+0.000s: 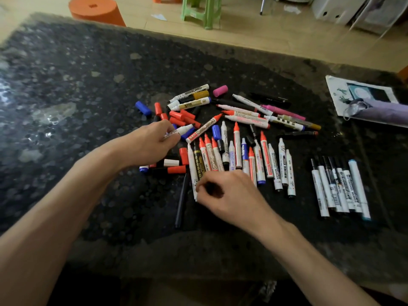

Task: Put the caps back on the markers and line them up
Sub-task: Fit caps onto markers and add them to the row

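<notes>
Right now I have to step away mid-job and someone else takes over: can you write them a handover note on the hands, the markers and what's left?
Left hand grips a white marker. Right hand is curled at the near ends of the middle row; I cannot tell if it holds anything.
Done: capped row lined up at the right.
Left: middle row and far pile are mostly uncapped. Loose red caps, a blue cap and a pink cap lie around them.
</notes>
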Available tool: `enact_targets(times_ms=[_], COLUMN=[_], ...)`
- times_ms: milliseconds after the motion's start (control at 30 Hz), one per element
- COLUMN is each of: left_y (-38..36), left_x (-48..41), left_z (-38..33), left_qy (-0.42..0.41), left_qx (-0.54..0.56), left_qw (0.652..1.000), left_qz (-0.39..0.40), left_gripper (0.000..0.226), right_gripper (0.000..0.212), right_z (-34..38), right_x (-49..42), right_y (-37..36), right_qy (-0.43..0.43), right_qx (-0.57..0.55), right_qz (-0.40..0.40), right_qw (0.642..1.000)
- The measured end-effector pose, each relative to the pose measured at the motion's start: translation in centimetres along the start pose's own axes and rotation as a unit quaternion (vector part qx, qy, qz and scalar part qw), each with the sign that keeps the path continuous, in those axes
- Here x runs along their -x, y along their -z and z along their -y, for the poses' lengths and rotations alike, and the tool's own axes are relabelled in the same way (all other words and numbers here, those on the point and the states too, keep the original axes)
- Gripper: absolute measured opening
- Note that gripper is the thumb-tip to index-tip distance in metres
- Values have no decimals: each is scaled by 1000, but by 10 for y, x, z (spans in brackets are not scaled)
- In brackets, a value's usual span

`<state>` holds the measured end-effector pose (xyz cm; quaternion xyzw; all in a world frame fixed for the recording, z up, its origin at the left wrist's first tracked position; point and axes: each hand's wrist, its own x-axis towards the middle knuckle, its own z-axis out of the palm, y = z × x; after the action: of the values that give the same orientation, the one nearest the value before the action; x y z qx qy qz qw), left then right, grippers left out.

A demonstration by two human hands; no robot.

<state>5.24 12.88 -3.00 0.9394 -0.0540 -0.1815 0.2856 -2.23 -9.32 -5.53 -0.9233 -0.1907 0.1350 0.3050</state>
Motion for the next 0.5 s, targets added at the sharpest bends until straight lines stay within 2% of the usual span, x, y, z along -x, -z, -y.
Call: enact_targets(times_ms=[67, 167, 233, 300, 367, 500], left_y=[2, 3, 4, 6, 8, 10], left_x=[1, 2, 3, 5, 9, 10], left_z=[-3, -2, 1, 2, 0, -2], left_qy=[14, 23, 19, -3, -37, -35], left_qx=[-7, 4, 38, 79, 98, 75], left_qw=[1000, 1000, 999, 997, 994, 996], left_qz=[2, -4, -9, -17, -20, -11], left_gripper=[21, 22, 28, 37, 46, 38], right_gripper=[22, 36, 38, 29, 28, 43], right_z=[9, 17, 23, 29, 34, 42], right_x=[-3, -8, -10, -10, -11, -15], right_y=[-7, -9, -11, -15, -19, -31], right_qy=[19, 3, -20, -51, -88, -150], right_qx=[22, 53, 54, 39, 42, 77], right_qz=[30, 44, 36, 28, 10, 5], right_qw=[999, 998, 998, 998, 995, 986])
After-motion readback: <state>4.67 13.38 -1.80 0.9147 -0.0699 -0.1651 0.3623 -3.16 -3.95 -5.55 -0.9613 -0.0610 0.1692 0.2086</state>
